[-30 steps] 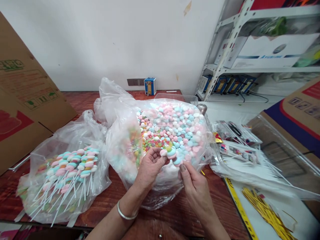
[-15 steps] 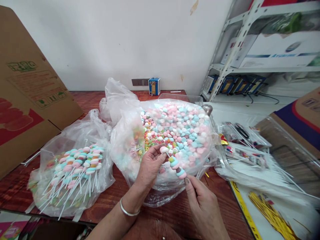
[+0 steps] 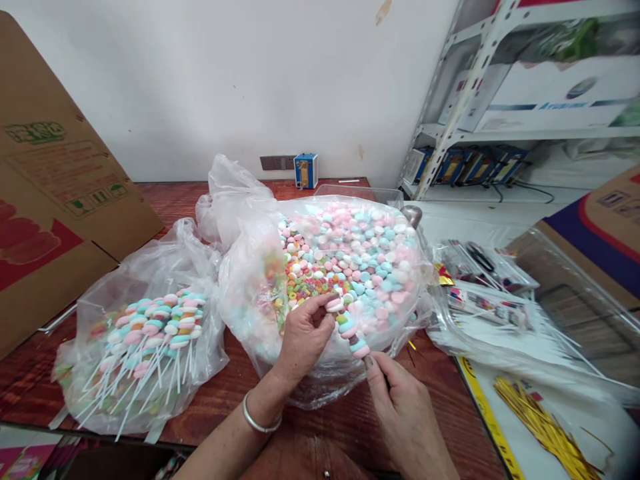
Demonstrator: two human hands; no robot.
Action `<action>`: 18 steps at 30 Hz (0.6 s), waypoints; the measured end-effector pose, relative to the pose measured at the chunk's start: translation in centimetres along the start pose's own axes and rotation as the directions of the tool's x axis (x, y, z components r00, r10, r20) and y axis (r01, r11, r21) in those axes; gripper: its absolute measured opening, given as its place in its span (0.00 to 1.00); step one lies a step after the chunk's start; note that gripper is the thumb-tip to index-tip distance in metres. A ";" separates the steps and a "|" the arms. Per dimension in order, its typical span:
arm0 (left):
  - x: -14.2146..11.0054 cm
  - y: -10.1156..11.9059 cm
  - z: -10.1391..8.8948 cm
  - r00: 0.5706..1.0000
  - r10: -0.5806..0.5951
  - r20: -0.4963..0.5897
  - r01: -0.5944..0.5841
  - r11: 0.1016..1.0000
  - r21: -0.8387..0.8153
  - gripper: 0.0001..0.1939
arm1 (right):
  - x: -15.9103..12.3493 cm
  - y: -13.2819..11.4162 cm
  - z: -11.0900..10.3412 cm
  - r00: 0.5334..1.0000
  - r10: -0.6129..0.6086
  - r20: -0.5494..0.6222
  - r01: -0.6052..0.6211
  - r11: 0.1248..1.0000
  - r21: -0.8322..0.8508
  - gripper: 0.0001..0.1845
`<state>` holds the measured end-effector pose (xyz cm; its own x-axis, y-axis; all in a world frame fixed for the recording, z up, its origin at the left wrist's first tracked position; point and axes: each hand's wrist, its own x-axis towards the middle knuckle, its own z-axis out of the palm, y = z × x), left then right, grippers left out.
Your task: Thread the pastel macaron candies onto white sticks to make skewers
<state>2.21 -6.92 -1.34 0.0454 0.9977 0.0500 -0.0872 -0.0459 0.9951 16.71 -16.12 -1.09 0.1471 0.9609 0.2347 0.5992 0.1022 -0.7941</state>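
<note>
My right hand [image 3: 407,407] pinches the lower end of a candy skewer [image 3: 349,327], which tilts up to the left over the bowl. Pale blue, pink and white marshmallows and a yellow-green gummy are threaded on it. At its upper end, the thumb and index finger of my left hand [image 3: 304,340] close on a pink-and-white marshmallow [image 3: 334,304]. Below the hands stands a wide, plastic-lined bowl [image 3: 245,273], filled with loose marshmallows [image 3: 385,267] and small ring gummies [image 3: 313,283].
Finished marshmallow skewers [image 3: 155,323] lie on a plastic bag [image 3: 200,363] at left, beside a cardboard box [image 3: 65,173]. On the right are gold twist ties [image 3: 545,427], white sticks [image 3: 545,347] and a clear bin [image 3: 580,300]. A metal scoop [image 3: 413,215] rests at the bowl's rim.
The marshmallow at my left fingertips showed white and now shows pink over white, at the skewer's upper end. My left index finger has stretched over it. My right hand keeps its hold.
</note>
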 end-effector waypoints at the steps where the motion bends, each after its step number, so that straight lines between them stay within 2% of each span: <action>1: 0.0 -0.1 0.0 1.000 -0.001 -0.003 0.001 1.000 0.024 0.16 | 0.0 -0.1 0.1 1.000 0.010 0.002 -0.010 1.000 0.015 0.21; 5: 0.0 -0.5 0.0 0.999 0.049 0.007 -0.050 0.990 0.133 0.18 | 0.1 -0.3 0.7 0.998 0.059 0.005 -0.059 0.996 0.065 0.22; 8: 0.0 -0.8 -0.1 0.996 0.091 0.006 -0.091 0.987 0.132 0.17 | 0.3 -0.2 1.4 0.996 0.089 -0.003 -0.088 0.992 0.090 0.22; 11: -0.1 -0.4 0.1 1.000 0.015 0.007 -0.014 0.997 -0.078 0.15 | 0.4 -0.3 2.4 0.996 0.091 -0.018 -0.089 0.991 0.102 0.21; 13: -0.1 0.5 0.5 0.998 -0.053 -0.021 0.044 0.952 -0.302 0.14 | 0.4 -0.4 3.1 0.998 0.053 -0.041 -0.050 0.996 0.077 0.20; 15: -0.1 1.6 1.1 0.994 -0.082 -0.074 0.038 0.882 -0.470 0.13 | 0.2 -0.6 3.9 0.997 -0.022 -0.068 0.025 0.999 0.039 0.18; 18: -0.4 2.9 2.0 0.988 -0.106 -0.110 0.030 0.838 -0.544 0.13 | 0.0 -1.2 4.9 0.984 -0.142 -0.109 0.139 0.990 -0.036 0.16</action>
<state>3.97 -7.50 1.67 -0.0551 0.9963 -0.0657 -0.6133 0.0182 0.7897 12.15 -14.97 -2.92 0.1448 0.9028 0.4049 0.6421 0.2257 -0.7327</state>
